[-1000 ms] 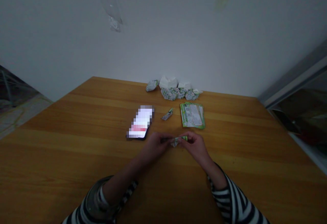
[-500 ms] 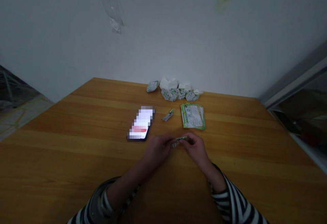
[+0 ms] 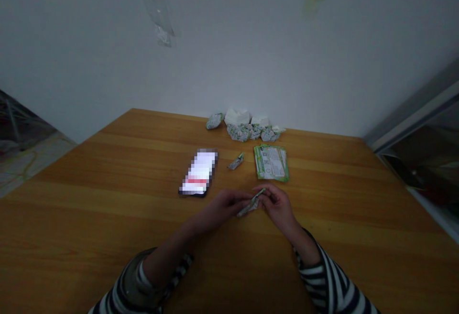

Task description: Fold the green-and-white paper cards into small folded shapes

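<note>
Just above the near part of the wooden table, a small folded green-and-white printed packet (image 3: 248, 206) slants between both hands. My right hand (image 3: 278, 205) pinches its upper right end between thumb and fingers. From the other side my left hand (image 3: 226, 207) has its fingers closed against the packet's left face; its fingertips are partly hidden. Beyond the hands lies a small twisted piece of similar printed wrapping (image 3: 236, 161). To its right, flat green packets (image 3: 271, 163) with printed labels rest in a pile.
A lit phone (image 3: 199, 173), its screen blurred out, lies left of the hands on the wooden table (image 3: 107, 199). Several crumpled printed wrappers (image 3: 238, 132) and white tissues (image 3: 237, 116) sit against the wall (image 3: 229, 56) at the back. Clear tape (image 3: 159, 17) hangs on the wall.
The folded packet has turned to a steeper slant, its lower left end now showing below the fingers. My left hand has flattened and shifted slightly along it; the right keeps its pinch.
</note>
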`<control>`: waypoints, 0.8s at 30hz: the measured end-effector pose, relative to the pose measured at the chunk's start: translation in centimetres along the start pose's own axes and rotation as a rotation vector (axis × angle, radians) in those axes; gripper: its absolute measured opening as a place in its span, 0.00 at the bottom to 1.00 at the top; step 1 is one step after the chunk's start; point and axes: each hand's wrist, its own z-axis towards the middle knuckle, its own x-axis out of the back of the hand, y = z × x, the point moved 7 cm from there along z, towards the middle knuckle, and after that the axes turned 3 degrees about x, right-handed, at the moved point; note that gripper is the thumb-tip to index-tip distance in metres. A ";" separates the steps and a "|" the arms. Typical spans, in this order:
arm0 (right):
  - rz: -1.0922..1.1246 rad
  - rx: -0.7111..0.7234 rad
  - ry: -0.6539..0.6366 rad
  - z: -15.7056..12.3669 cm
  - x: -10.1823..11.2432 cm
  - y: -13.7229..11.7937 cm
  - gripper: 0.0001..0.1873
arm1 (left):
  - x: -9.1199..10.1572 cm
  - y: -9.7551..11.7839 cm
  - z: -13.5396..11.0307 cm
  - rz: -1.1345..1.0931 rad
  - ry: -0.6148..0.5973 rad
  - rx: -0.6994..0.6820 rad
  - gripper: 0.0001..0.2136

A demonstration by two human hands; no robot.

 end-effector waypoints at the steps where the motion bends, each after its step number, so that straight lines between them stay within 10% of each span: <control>1: -0.001 -0.003 0.001 0.0 0.0 0.0 0.09 | -0.1 0.2 0.0 0.000 -0.009 -0.006 0.15; 15: -0.035 0.037 -0.044 -0.2 -0.4 -0.5 0.15 | -0.5 -0.5 0.2 -0.178 -0.021 0.019 0.13; 24: -0.274 0.212 0.015 -1.3 -2.7 -3.4 0.30 | 1.0 -0.8 -0.4 0.183 0.369 -0.051 0.10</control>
